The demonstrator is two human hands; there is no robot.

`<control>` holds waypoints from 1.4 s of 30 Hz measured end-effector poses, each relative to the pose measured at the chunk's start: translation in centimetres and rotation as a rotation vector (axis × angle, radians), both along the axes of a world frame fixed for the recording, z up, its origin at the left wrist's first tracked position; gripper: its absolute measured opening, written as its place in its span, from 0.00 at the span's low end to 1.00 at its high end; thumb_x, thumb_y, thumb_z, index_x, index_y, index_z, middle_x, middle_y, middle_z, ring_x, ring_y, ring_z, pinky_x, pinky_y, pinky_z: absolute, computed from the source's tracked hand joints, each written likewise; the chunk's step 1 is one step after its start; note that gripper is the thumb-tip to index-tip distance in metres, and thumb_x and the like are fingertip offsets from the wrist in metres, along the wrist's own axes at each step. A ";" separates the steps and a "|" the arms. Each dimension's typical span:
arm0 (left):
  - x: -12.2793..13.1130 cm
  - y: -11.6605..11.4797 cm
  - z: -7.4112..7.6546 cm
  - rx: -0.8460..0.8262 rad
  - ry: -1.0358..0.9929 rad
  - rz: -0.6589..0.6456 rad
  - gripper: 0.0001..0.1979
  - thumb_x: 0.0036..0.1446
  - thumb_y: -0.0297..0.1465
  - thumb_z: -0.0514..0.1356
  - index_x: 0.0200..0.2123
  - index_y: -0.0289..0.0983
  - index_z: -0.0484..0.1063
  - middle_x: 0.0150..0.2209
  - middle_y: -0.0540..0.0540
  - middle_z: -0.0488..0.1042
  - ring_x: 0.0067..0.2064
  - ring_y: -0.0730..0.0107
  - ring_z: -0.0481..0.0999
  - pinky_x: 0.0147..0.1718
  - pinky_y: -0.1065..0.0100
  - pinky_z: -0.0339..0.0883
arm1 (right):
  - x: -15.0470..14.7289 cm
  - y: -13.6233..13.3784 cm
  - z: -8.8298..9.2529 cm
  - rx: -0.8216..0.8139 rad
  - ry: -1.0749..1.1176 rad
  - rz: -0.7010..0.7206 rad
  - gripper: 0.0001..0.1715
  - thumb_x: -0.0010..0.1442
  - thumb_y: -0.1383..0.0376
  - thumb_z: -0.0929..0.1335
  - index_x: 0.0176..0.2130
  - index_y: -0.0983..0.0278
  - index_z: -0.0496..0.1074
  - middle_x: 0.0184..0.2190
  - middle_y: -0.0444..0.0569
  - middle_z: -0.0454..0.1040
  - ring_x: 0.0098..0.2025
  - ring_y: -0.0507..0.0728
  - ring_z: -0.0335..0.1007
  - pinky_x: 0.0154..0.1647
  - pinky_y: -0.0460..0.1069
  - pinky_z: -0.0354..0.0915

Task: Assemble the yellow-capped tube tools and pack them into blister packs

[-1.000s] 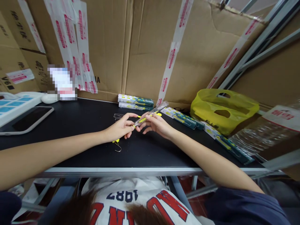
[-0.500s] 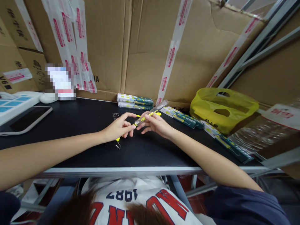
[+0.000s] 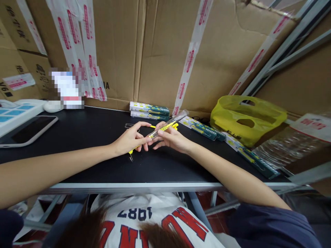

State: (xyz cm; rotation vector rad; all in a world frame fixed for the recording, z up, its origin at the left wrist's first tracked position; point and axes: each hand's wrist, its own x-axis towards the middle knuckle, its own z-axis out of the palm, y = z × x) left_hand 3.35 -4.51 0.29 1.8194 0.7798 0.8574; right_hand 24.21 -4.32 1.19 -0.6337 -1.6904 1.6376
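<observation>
Over the black table (image 3: 85, 134), my left hand (image 3: 130, 139) and my right hand (image 3: 172, 138) meet at a thin yellow tool (image 3: 157, 131) that lies partly inside a narrow clear plastic sleeve (image 3: 178, 118). My left hand pinches the tool's near part; its metal hook end (image 3: 131, 157) pokes out below the fingers. Fingers of my right hand close on the sleeve, which slants up to the right.
Packed green-and-yellow packs lie stacked at the back (image 3: 150, 112) and in a row to the right (image 3: 207, 131). A yellow plastic bag (image 3: 245, 119) sits at right, a phone (image 3: 28, 129) and a white device (image 3: 15, 113) at left. Cardboard boxes (image 3: 160, 48) wall the back. A loose wire clip (image 3: 129, 126) lies near my left hand.
The yellow tool has slid further up into the sleeve; less of its hook end shows below my left hand. Both hands stayed in place.
</observation>
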 end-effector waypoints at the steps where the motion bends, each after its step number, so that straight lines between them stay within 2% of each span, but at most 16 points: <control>1: 0.0 0.0 0.0 -0.011 -0.001 -0.002 0.30 0.56 0.37 0.63 0.57 0.35 0.56 0.22 0.52 0.75 0.19 0.76 0.71 0.19 0.76 0.64 | 0.0 0.0 0.0 0.001 0.000 -0.003 0.21 0.57 0.54 0.70 0.40 0.59 0.57 0.36 0.45 0.77 0.38 0.54 0.78 0.38 0.51 0.74; 9: 0.1 0.5 -0.6 -0.083 -0.037 -0.083 0.28 0.54 0.37 0.63 0.55 0.36 0.57 0.24 0.51 0.76 0.23 0.72 0.75 0.22 0.73 0.67 | 0.4 0.2 0.8 0.017 0.001 -0.058 0.22 0.56 0.54 0.71 0.38 0.59 0.55 0.32 0.40 0.76 0.31 0.53 0.77 0.34 0.51 0.74; 14: 0.3 0.3 -0.6 -0.106 -0.002 -0.124 0.28 0.50 0.34 0.66 0.52 0.35 0.61 0.27 0.50 0.77 0.28 0.72 0.77 0.27 0.72 0.69 | 1.3 0.8 1.7 0.057 -0.010 -0.129 0.21 0.57 0.55 0.69 0.38 0.58 0.53 0.28 0.37 0.74 0.23 0.50 0.71 0.27 0.52 0.75; 20: 0.3 0.3 -0.4 -0.105 0.138 -0.152 0.21 0.52 0.36 0.64 0.47 0.35 0.66 0.33 0.45 0.79 0.29 0.71 0.77 0.22 0.75 0.63 | 1.7 1.1 2.1 0.124 -0.024 -0.170 0.19 0.58 0.55 0.67 0.38 0.57 0.52 0.25 0.35 0.71 0.17 0.47 0.63 0.21 0.50 0.73; 24: 0.3 0.3 -0.2 -0.124 0.177 -0.175 0.18 0.52 0.35 0.64 0.44 0.35 0.67 0.33 0.44 0.80 0.28 0.72 0.76 0.21 0.75 0.61 | 1.7 1.1 2.2 0.148 -0.020 -0.224 0.19 0.58 0.55 0.68 0.38 0.57 0.53 0.23 0.33 0.67 0.16 0.47 0.61 0.19 0.49 0.73; 26: 0.4 0.3 -0.1 -0.149 0.153 -0.170 0.20 0.51 0.34 0.65 0.46 0.35 0.66 0.33 0.45 0.79 0.29 0.72 0.76 0.22 0.75 0.62 | 1.8 1.4 2.2 0.161 -0.014 -0.255 0.19 0.58 0.55 0.68 0.38 0.57 0.53 0.22 0.33 0.66 0.15 0.47 0.61 0.19 0.49 0.72; 30: 0.4 0.3 0.0 -0.279 0.026 -0.076 0.24 0.49 0.32 0.67 0.49 0.35 0.66 0.32 0.47 0.77 0.32 0.71 0.78 0.26 0.73 0.68 | 2.1 1.9 2.1 0.204 0.006 -0.323 0.18 0.58 0.56 0.67 0.38 0.57 0.52 0.24 0.34 0.68 0.15 0.46 0.59 0.18 0.47 0.71; 33: 0.5 0.3 0.0 -0.413 -0.103 -0.011 0.22 0.48 0.30 0.68 0.46 0.35 0.67 0.31 0.49 0.75 0.34 0.70 0.79 0.32 0.69 0.72 | 2.0 1.8 1.9 0.224 0.034 -0.357 0.15 0.60 0.57 0.66 0.39 0.57 0.54 0.25 0.36 0.69 0.15 0.46 0.60 0.18 0.46 0.70; 37: 0.6 0.2 -0.1 -0.443 -0.166 0.018 0.19 0.47 0.32 0.70 0.38 0.34 0.66 0.32 0.48 0.76 0.33 0.70 0.79 0.32 0.69 0.73 | 1.0 1.0 1.1 0.177 0.015 -0.279 0.19 0.57 0.55 0.69 0.41 0.59 0.57 0.25 0.37 0.70 0.20 0.49 0.69 0.22 0.49 0.73; 39: 0.7 0.0 -0.2 -0.413 -0.146 0.013 0.20 0.46 0.34 0.70 0.38 0.34 0.65 0.31 0.48 0.76 0.31 0.71 0.78 0.29 0.70 0.72 | 0.4 0.6 0.5 0.135 -0.014 -0.206 0.21 0.56 0.53 0.70 0.41 0.60 0.59 0.28 0.40 0.73 0.26 0.52 0.74 0.25 0.49 0.75; 42: 0.8 -0.1 -0.2 -0.355 -0.108 0.028 0.23 0.45 0.35 0.71 0.40 0.34 0.65 0.28 0.50 0.75 0.25 0.76 0.74 0.22 0.74 0.67 | -0.1 0.4 0.1 0.091 -0.015 -0.146 0.22 0.56 0.52 0.70 0.40 0.62 0.61 0.32 0.44 0.75 0.32 0.53 0.77 0.29 0.49 0.75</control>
